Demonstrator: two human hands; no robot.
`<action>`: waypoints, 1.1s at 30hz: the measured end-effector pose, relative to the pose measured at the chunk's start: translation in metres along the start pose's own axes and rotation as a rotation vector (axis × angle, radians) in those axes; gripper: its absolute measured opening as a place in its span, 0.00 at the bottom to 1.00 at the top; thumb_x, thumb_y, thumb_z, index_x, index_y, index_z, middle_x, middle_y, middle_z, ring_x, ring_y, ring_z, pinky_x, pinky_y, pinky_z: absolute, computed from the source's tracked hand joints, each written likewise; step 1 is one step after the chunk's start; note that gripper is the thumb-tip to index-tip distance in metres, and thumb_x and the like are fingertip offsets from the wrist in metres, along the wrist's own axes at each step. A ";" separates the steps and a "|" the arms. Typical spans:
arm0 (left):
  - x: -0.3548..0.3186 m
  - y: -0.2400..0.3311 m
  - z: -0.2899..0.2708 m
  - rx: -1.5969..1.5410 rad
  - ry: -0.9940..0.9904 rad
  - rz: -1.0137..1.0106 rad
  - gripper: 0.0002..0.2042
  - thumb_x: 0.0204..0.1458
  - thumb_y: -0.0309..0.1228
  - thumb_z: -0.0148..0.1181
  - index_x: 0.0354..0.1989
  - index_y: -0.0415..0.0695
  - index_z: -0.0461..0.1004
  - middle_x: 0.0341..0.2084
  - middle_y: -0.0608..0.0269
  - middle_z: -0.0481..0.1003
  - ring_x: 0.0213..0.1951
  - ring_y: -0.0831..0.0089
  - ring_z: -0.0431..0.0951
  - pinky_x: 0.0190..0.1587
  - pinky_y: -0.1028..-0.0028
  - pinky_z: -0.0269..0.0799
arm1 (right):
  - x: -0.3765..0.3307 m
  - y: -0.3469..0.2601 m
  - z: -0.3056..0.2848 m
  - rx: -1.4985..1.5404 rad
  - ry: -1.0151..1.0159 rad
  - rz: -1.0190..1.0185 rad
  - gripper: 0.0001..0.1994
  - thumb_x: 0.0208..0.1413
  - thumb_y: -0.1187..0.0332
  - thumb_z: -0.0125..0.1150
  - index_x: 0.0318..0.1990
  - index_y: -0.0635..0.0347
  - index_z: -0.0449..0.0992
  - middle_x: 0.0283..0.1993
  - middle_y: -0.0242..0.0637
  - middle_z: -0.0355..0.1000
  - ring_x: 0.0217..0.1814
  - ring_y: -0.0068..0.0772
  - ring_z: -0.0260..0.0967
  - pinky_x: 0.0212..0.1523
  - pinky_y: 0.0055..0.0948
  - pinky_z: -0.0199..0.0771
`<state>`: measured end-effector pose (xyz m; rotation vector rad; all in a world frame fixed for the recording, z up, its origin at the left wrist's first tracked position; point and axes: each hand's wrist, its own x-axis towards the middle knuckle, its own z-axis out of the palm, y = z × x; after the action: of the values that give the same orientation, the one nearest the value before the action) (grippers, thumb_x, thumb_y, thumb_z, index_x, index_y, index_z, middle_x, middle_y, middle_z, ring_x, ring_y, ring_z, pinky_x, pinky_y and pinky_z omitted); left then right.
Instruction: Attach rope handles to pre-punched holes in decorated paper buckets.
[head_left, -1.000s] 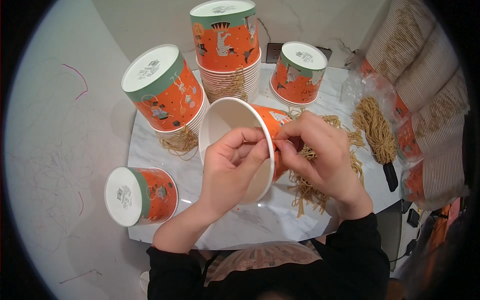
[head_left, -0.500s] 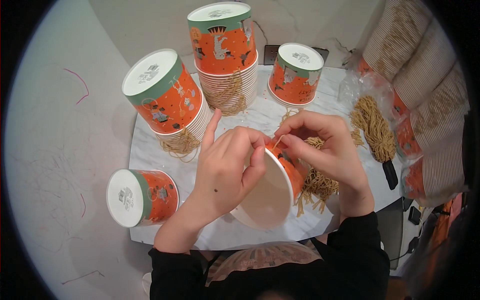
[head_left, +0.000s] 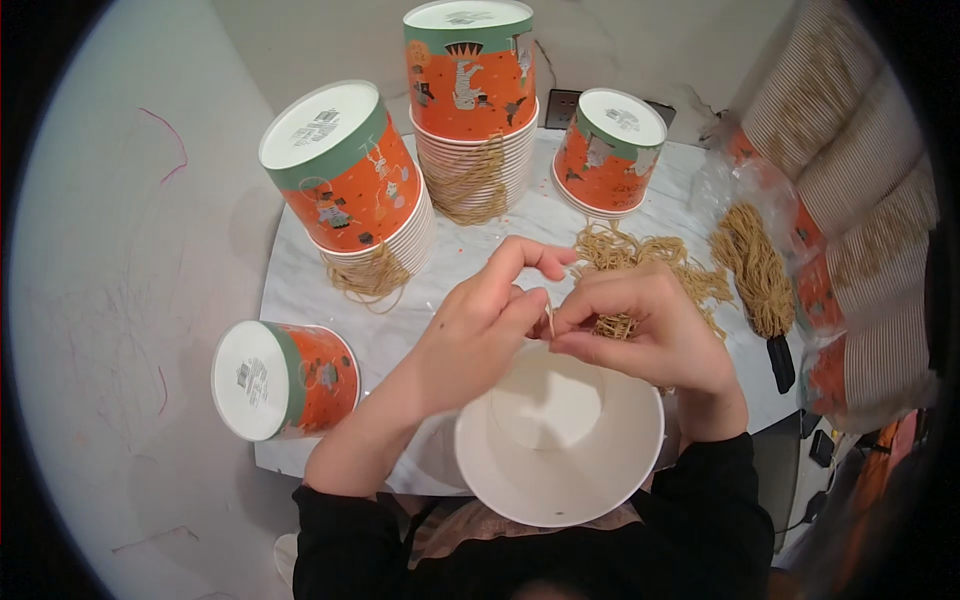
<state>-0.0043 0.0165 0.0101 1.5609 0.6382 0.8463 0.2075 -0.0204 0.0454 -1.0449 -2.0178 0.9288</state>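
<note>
A large paper bucket (head_left: 600,485), white inside, stands in front of me with its wide mouth turned up toward me. At its far rim my left hand (head_left: 480,325) is closed in a pinch on a short piece of tan cord (head_left: 550,315), its index finger stretched out above. My right hand (head_left: 650,330) pinches the same cord from the other side, thumb and fingertips together. How the cord joins the bucket is hidden by my fingers. Just beyond my right hand lies a loose heap of tan cords (head_left: 640,250), partly covered by it.
Upside-down orange and green buckets stand in a left stack (head_left: 350,195) and a taller back stack (head_left: 470,90), with cords hanging off both. A single bucket (head_left: 610,155) stands back right; another (head_left: 320,380) lies at left. A cord bundle (head_left: 755,270) and bagged bucket stacks (head_left: 860,240) are at right.
The bucket has turned from lying sideways, its orange outside showing, to facing its mouth up toward me. Both hands have shifted slightly with the cord. The whole view has moved a little.
</note>
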 end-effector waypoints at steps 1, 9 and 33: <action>0.003 0.000 -0.002 -0.321 -0.093 -0.172 0.13 0.64 0.25 0.45 0.56 0.41 0.65 0.53 0.55 0.74 0.42 0.76 0.77 0.50 0.72 0.76 | 0.000 -0.002 -0.003 0.002 -0.055 -0.023 0.05 0.52 0.73 0.70 0.36 0.61 0.82 0.32 0.36 0.80 0.35 0.33 0.79 0.38 0.28 0.76; 0.006 -0.022 -0.018 -0.115 -0.493 -0.060 0.25 0.56 0.20 0.54 0.64 0.46 0.64 0.48 0.60 0.75 0.53 0.73 0.76 0.55 0.69 0.73 | 0.001 0.002 -0.003 -0.010 -0.202 -0.138 0.03 0.53 0.74 0.68 0.36 0.59 0.82 0.33 0.37 0.80 0.37 0.40 0.80 0.40 0.33 0.77; 0.004 0.002 -0.045 0.640 0.075 -0.090 0.09 0.62 0.33 0.59 0.35 0.39 0.72 0.21 0.69 0.68 0.23 0.83 0.63 0.27 0.75 0.60 | 0.022 0.041 0.010 0.165 -0.058 0.059 0.05 0.55 0.75 0.69 0.37 0.66 0.81 0.39 0.35 0.81 0.43 0.28 0.78 0.48 0.26 0.76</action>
<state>-0.0385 0.0452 0.0152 2.0542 1.0993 0.6640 0.2049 0.0129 0.0116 -1.0009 -1.9285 1.1482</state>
